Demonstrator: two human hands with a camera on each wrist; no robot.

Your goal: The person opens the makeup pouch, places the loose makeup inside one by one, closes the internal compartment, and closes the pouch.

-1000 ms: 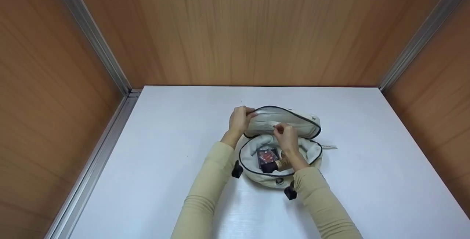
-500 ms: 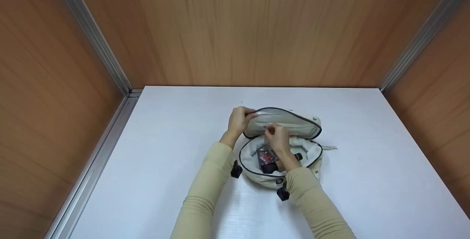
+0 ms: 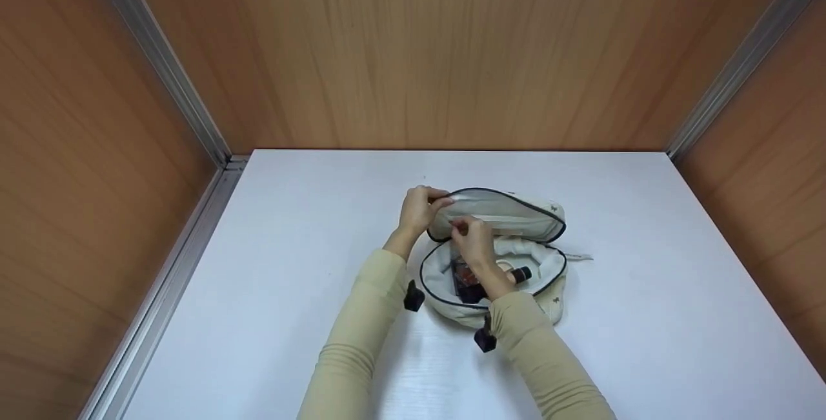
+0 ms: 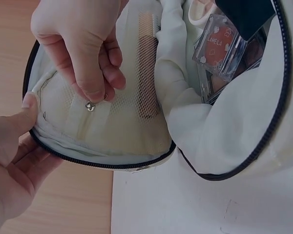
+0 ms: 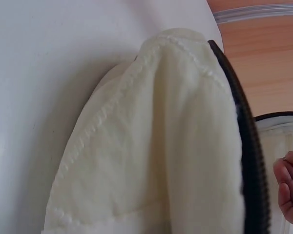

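A cream toiletry bag (image 3: 550, 307) with black zip edging stands with its lid (image 3: 481, 199) raised. My left hand (image 3: 416, 209) grips the lid's left edge, thumb inside and fingers behind. My right hand (image 3: 476, 242) pinches a small metal zipper pull (image 4: 90, 106) on the mesh pocket (image 4: 119, 114) inside the lid, near its left end. Behind the mesh lies a slim tan item (image 4: 147, 68), its kind unclear. In the bag's body are a clear-lidded makeup compact (image 4: 218, 46), a darker palette beneath it and a black-capped item (image 3: 520, 275), partly hidden by my right arm.
The bag stands on a white table (image 3: 310, 213), which meets a wood-grain panel (image 3: 413, 52) at the back. Similar side panels have metal framing. A short fabric tab (image 3: 579, 257) sticks out from the bag's right side.
My right hand has moved left along the lid's inner pocket with the zipper pull, uncovering the black-capped item. My left hand has stayed on the lid's edge.
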